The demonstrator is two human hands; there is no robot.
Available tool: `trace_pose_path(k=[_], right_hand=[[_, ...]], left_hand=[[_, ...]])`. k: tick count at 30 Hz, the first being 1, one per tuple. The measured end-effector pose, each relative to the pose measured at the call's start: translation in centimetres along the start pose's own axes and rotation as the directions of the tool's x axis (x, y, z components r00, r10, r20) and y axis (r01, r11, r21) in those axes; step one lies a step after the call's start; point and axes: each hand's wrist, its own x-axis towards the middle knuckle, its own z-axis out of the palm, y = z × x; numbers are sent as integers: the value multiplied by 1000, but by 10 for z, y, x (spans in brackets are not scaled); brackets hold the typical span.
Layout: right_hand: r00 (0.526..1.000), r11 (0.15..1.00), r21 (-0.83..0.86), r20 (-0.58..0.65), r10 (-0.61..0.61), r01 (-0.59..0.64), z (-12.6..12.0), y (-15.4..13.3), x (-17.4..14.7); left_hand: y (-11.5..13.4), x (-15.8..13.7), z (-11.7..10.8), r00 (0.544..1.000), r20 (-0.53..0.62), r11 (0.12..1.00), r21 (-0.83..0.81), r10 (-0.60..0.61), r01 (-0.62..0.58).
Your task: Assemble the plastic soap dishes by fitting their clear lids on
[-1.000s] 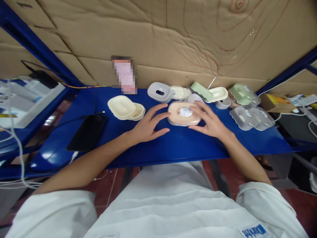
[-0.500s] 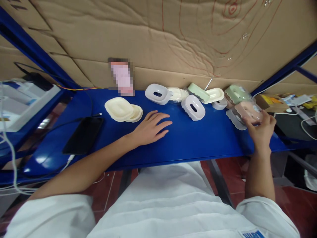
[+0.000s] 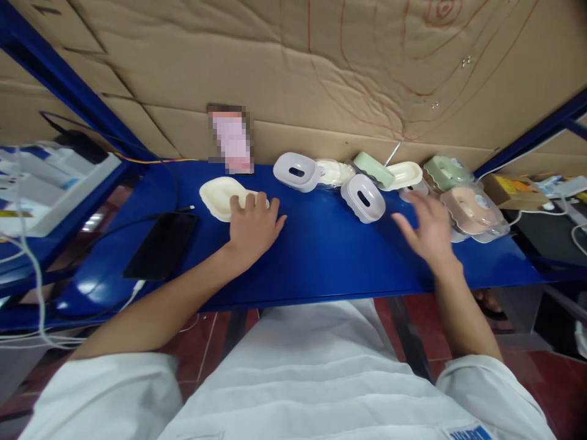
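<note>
My left hand [image 3: 254,229] reaches over the cream soap dish parts, its fingertips on or just above the smaller one and its thumb apart. The larger cream soap dish part [image 3: 220,197] lies beside those fingers, and the smaller is mostly hidden under them. Above the blue table, my right hand [image 3: 428,232] is open, slightly blurred, with nothing in it. To its right sits a pink soap dish in clear packaging [image 3: 474,211]. A grey soap dish with a slot [image 3: 364,198] lies to its left.
Along the back stand another grey soap dish [image 3: 296,171], a wrapped cream piece [image 3: 334,173], a green soap dish [image 3: 373,169], a cream tray [image 3: 406,176] and a packaged green one [image 3: 447,172]. A black phone [image 3: 160,246] with a cable lies left. Cardboard [image 3: 275,73] walls the back.
My right hand has let go of the packaged pink soap dish and moved left. My left hand has shifted left, from the bare table onto or over the cream parts.
</note>
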Motion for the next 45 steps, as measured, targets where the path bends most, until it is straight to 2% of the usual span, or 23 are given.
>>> trace_pose_path(k=[1,3,5,7,8,11,13,16,20,23,25,27,29,31,33,34,36,39,42,45], right_hand=[[992,997,30,106,-72,69,5,-19,11],[958,987,36,234,-164,160,17,-47,31],[925,974,2,313,-216,227,28,-61,46],[898,959,-16,355,-261,284,37,-67,55],[892,953,-9,355,-279,302,40,-69,57],[887,940,68,312,-339,335,44,-69,56],[885,925,145,271,-379,352,45,-68,52],[894,904,250,205,-398,346,47,-65,46],[924,898,351,173,-340,264,51,-63,45],[947,856,486,153,-283,177,56,-65,46],[972,795,602,132,-193,76,58,-67,47],[990,712,700,129,-57,-50,59,-69,47],[987,622,767,150,63,-157,59,-71,47],[978,557,804,170,119,-208,59,-72,47],[979,555,807,166,116,-202,56,-74,47],[984,578,796,150,97,-178,55,-75,46],[996,647,758,93,15,-81,50,-78,45],[984,720,677,-35,-176,152,43,-84,41],[925,722,588,-139,-354,364,38,-93,34],[842,711,501,-72,-535,494,36,-105,27]], left_hand=[[1,-1,-5,997,63,999,30,-34,32],[1,-2,-9,989,141,998,43,-52,46],[1,-1,-7,988,156,1000,-17,10,-8],[0,1,1,981,105,977,-157,161,-144],[0,1,5,964,56,941,-240,259,-239],[3,-1,15,863,-104,774,-398,495,-492],[6,-2,17,829,-146,732,-403,540,-549],[7,-2,16,853,-115,788,-338,508,-515],[-2,3,12,916,-75,882,-250,393,-399],[-9,6,8,952,-121,930,-210,281,-302],[-9,5,5,937,-177,923,-196,300,-332],[-3,-1,1,870,-234,856,-194,433,-479],[9,-12,-1,754,-281,730,-205,594,-652],[24,-24,-1,642,-307,604,-220,703,-766],[35,-33,2,568,-283,519,-234,772,-822],[38,-35,4,556,-260,503,-246,789,-828],[38,-34,8,569,-225,506,-282,791,-815],[27,-23,11,639,-252,544,-357,727,-759],[15,-13,12,711,-321,576,-425,625,-698],[10,-7,14,750,-310,573,-496,585,-652]])
